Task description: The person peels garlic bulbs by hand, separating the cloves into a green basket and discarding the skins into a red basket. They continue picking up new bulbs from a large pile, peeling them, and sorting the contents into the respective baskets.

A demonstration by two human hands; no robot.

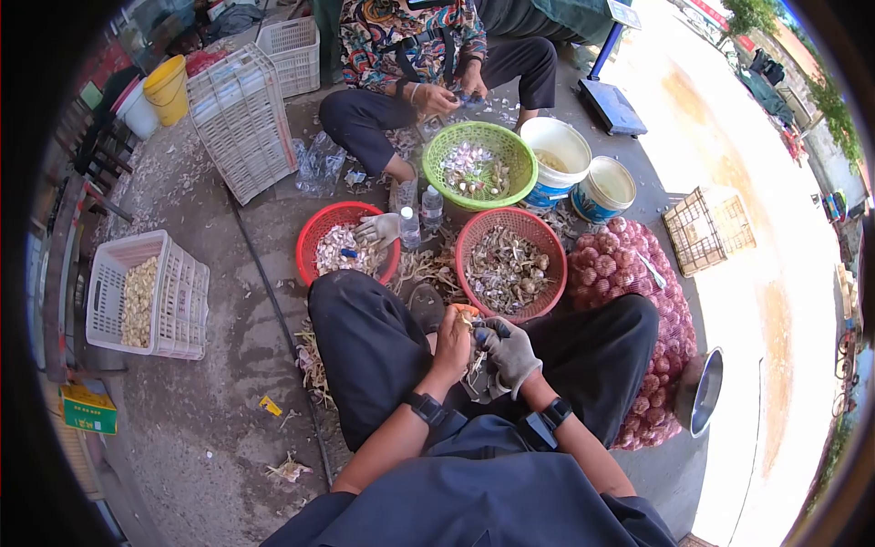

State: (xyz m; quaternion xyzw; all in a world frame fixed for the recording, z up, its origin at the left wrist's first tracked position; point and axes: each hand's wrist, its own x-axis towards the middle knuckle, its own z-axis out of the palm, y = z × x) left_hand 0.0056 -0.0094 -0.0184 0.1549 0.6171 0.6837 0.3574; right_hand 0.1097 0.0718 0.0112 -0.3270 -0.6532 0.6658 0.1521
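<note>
My bare left hand (449, 345) is closed over my lap, pinching a pale piece of garlic (468, 319) mostly hidden by the fingers. Orange shows at its fingertips. Against it, my right hand (513, 357), in a grey-white glove, grips a small blue-handled tool (480, 335) whose blade I cannot make out. Just beyond both hands sits a red basket (558, 284) of garlic bulbs and dry scraps. Left of it, another red basket (305, 239) holds peeled-off cloves, a blue object (348, 252) and an empty glove (378, 230). Beside my right knee lies a net sack of garlic bulbs (658, 346).
Opposite sits another person (410, 55), hands working over a green basket (524, 187). Buckets (556, 150), water bottles (432, 206) and a platform scale (612, 107) stand nearby. White crates (182, 305) are left; a metal bowl (702, 392) is right. A dark cable (273, 301) crosses the floor.
</note>
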